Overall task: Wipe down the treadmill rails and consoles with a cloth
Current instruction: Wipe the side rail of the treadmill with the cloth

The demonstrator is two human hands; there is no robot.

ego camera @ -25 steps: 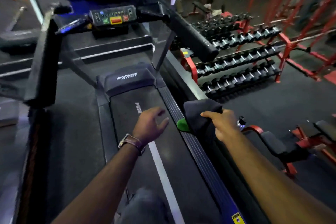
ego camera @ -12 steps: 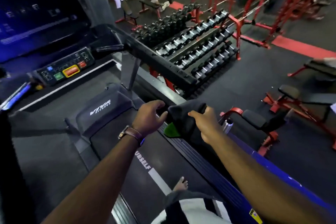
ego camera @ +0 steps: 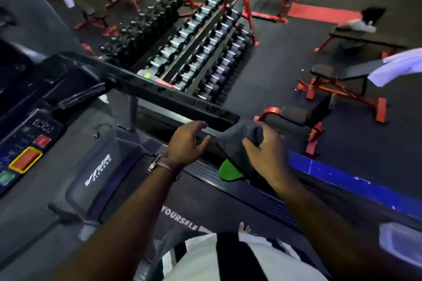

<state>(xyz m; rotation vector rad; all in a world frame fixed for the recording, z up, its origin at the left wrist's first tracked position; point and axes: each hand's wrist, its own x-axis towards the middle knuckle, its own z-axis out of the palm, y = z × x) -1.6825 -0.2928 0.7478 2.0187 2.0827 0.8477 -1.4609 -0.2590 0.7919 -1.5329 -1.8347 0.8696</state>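
Cloth (ego camera: 239,141): dark grey, bunched, green patch at lower corner. Sits centre frame, right at near end of black right handrail (ego camera: 159,96), above ribbed side strip of treadmill deck (ego camera: 228,187).

Right hand (ego camera: 267,155): reaching forward, fingers curled into cloth, clamped on bunched top.

Left hand (ego camera: 186,143): just left of cloth, beside rail end, fingers curved, thumb out. Gripping anything? Cannot tell. Watch (ego camera: 159,164) on wrist.

Console (ego camera: 27,143) far left, orange and red buttons. Dumbbell rack (ego camera: 201,48) beyond rail, far side.
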